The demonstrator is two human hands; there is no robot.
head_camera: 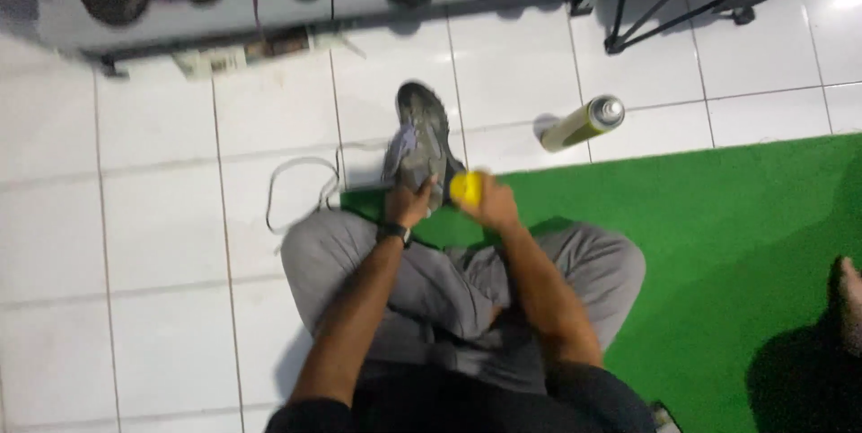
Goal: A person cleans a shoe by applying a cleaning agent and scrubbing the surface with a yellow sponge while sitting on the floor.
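Head cam looks straight down at someone sitting cross-legged in grey trousers, half on white floor tiles [162, 244] and half on a green mat [718, 244]. Left hand [409, 202] is wrapped around the heel end of a grey sneaker [424, 136], so it's gripping that, and the shoe's long axis runs away from the person, toe pointing up-frame toward the rack. Right hand [489, 202] is closed on a small yellow thing [466, 186] right beside the shoe's heel; too blurry to say what it is. A loose white lace [292, 183] loops on the tiles just left of the shoe. A yellow-green spray can [584, 122] with a silvery top lies on its side to the right, well apart from the hands. Along the top edge there's a low shoe rack [269, 11] with a row of dark shoes in it.
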